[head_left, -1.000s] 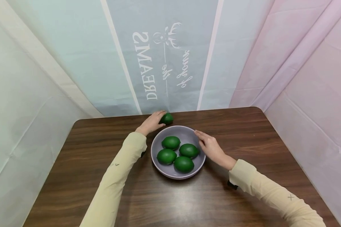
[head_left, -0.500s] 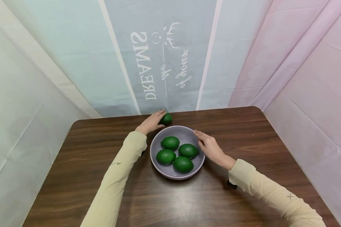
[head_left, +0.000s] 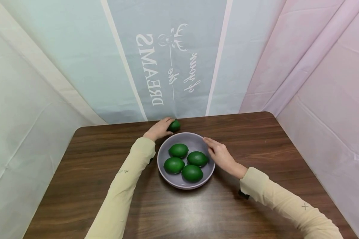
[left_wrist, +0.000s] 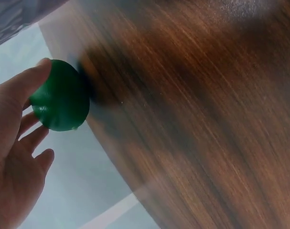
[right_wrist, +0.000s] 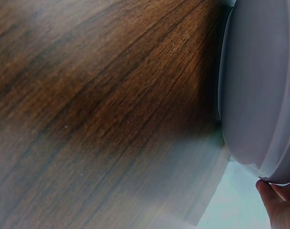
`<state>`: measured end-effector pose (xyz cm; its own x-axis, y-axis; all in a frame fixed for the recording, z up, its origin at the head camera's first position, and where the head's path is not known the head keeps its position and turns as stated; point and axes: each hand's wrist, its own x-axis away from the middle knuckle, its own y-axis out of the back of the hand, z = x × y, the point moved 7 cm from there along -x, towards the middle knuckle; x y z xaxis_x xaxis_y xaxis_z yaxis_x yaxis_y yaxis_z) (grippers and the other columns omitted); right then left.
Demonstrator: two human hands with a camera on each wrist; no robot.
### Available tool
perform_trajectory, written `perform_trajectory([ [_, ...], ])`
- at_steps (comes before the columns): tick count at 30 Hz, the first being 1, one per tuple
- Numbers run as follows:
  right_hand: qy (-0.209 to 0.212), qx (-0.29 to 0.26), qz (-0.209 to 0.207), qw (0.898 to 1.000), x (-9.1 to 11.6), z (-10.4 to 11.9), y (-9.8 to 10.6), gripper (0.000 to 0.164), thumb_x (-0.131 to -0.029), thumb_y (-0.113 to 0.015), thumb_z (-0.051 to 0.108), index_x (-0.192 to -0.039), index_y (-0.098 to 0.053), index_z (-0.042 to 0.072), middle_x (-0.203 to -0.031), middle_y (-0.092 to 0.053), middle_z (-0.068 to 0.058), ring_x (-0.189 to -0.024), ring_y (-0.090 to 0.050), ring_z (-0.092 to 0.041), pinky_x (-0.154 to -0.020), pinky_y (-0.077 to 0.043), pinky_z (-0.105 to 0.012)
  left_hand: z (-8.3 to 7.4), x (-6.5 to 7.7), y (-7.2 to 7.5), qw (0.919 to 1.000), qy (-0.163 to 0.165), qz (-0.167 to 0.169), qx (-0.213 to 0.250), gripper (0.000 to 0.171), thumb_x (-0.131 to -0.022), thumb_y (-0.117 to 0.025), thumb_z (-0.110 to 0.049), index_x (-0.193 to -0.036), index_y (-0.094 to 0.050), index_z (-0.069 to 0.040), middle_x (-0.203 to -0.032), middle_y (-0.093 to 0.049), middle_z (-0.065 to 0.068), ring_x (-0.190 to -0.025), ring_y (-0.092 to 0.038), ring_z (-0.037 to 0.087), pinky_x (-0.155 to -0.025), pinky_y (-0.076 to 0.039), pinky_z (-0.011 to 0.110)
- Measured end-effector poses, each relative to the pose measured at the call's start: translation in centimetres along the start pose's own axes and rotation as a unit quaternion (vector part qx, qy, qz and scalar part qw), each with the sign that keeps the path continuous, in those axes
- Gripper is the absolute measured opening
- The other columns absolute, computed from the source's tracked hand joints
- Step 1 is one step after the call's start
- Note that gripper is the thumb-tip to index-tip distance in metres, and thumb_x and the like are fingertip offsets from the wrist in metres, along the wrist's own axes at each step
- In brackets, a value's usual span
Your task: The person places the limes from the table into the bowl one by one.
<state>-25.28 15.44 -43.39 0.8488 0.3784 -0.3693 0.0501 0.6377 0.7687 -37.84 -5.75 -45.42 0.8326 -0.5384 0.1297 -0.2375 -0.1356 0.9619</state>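
Observation:
My left hand holds a green lime at the far edge of the table, just behind a grey-purple bowl. In the left wrist view, the thumb lies on one side of the lime and fingers reach behind its other side. Several more limes lie inside the bowl. On the bowl's right, my right hand rests its fairly straight fingers at the rim. The right wrist view has the bowl's outer wall at its right side, with fingertips touching the rim.
The dark wood table has rounded far corners. Behind it hangs a pale blue cloth with mirrored lettering, and light cloth walls stand at both sides.
Both hands, the lime and the bowl keep their places relative to one another. Only the head view has shifted slightly.

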Motion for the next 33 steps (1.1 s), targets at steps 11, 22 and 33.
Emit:
perform_trajectory([
  [11,0.003,-0.005,-0.001,1.000,0.0,0.0,0.0,0.042,-0.085,-0.054,-0.005,-0.127,-0.052,0.000,-0.129,-0.051,-0.016,-0.082,-0.057,-0.020,-0.057,-0.042,-0.027,0.2,-0.1,0.2,0.9994,0.017,0.003,0.028,0.063,-0.086,-0.063,-0.028,-0.138,-0.035,-0.006,-0.136,-0.035,0.013,-0.123,-0.039,0.029,-0.099,-0.036,0.040],
  [22,-0.004,-0.005,0.003,1.000,0.0,0.0,0.0,0.042,-0.086,-0.054,-0.005,-0.128,-0.052,0.000,-0.129,-0.051,-0.015,-0.087,-0.057,-0.020,-0.058,-0.042,-0.028,-0.4,0.2,0.0,0.9990,0.017,0.021,0.037,0.057,-0.087,-0.062,-0.028,-0.134,-0.039,-0.008,-0.133,-0.042,0.012,-0.120,-0.042,0.027,-0.097,-0.037,0.040],
  [33,-0.002,-0.007,0.000,1.000,0.1,0.0,0.0,0.042,-0.085,-0.054,-0.006,-0.127,-0.052,0.000,-0.129,-0.051,-0.014,-0.099,-0.057,-0.022,-0.062,-0.043,-0.030,-0.8,0.4,-0.2,0.9987,0.004,0.027,0.043,0.044,-0.086,-0.064,-0.025,-0.122,-0.047,-0.008,-0.119,-0.050,0.010,-0.104,-0.051,0.023,-0.087,-0.043,0.037],
])
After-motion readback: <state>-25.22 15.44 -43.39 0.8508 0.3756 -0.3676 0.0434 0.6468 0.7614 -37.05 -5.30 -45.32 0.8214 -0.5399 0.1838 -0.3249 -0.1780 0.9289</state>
